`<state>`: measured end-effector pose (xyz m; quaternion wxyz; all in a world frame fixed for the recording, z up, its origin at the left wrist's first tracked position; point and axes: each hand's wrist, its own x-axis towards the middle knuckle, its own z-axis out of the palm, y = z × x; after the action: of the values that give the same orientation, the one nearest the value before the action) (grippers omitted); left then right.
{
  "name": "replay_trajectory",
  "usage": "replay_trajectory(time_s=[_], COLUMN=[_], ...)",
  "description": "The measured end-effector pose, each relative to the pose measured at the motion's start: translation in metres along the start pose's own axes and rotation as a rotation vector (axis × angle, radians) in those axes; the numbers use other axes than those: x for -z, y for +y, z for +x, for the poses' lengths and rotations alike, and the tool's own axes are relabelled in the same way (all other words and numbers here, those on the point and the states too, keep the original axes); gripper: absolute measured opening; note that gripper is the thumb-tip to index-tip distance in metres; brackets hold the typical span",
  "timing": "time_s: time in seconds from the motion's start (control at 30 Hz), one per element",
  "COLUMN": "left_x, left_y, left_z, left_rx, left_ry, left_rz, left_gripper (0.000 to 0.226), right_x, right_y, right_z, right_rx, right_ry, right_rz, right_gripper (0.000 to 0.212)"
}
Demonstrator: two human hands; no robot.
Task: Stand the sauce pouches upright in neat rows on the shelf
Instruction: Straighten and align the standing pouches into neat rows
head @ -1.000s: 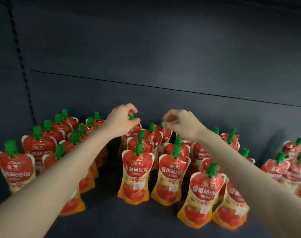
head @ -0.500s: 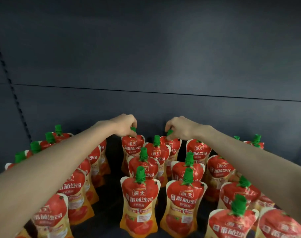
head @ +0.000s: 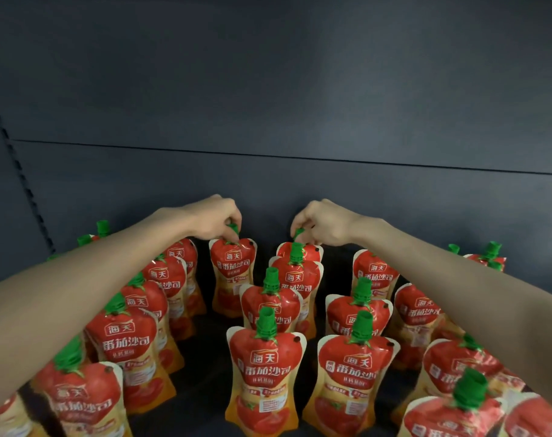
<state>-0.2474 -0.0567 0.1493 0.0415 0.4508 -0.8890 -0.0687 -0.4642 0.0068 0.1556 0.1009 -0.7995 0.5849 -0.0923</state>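
Note:
Several red and orange sauce pouches with green caps stand upright on a dark shelf (head: 205, 386). My left hand (head: 215, 217) pinches the green cap of a back-row pouch (head: 233, 272) that stands apart at the rear left of the middle group. My right hand (head: 322, 222) pinches the green cap of another back-row pouch (head: 312, 252), mostly hidden behind the pouch in front of it. In front of them two rows run toward me, ending in a near pouch (head: 265, 373) and its neighbour (head: 353, 383).
More pouches stand in a row under my left forearm (head: 123, 335) and under my right forearm (head: 426, 313). The shelf's dark back panel (head: 284, 121) rises just behind the hands. A perforated upright (head: 22, 181) runs down the far left.
The view has moved closer and lower over the pouches. Both hands stay on the caps of the two back-row pouches, which now sit a little farther apart.

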Motion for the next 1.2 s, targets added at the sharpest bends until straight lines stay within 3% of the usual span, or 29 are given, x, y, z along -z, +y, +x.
replay_trajectory(time_s=[0.63, 0.97, 1.1, 1.2], left_x=[0.002, -0.001, 0.001, 0.002], left_y=[-0.005, -0.004, 0.002, 0.016], left_z=[-0.01, -0.012, -0.021, -0.033], left_rx=[-0.029, 0.027, 0.008, -0.073], left_ry=[-0.021, 0.003, 0.117, 0.187], left_rz=[-0.038, -0.016, -0.128, -0.19], left_gripper=[0.019, 0.037, 0.033, 0.025], right_x=[-0.007, -0.006, -0.004, -0.006], right_y=[-0.005, -0.005, -0.004, -0.006], right_z=[0.003, -0.006, -0.02, -0.031], right_rx=[0.004, -0.022, 0.004, 0.023], right_ry=[-0.009, 0.101, 0.262, 0.195], right_rz=[0.083, 0.092, 0.162, 0.224], right_gripper=[0.021, 0.023, 0.018, 0.018])
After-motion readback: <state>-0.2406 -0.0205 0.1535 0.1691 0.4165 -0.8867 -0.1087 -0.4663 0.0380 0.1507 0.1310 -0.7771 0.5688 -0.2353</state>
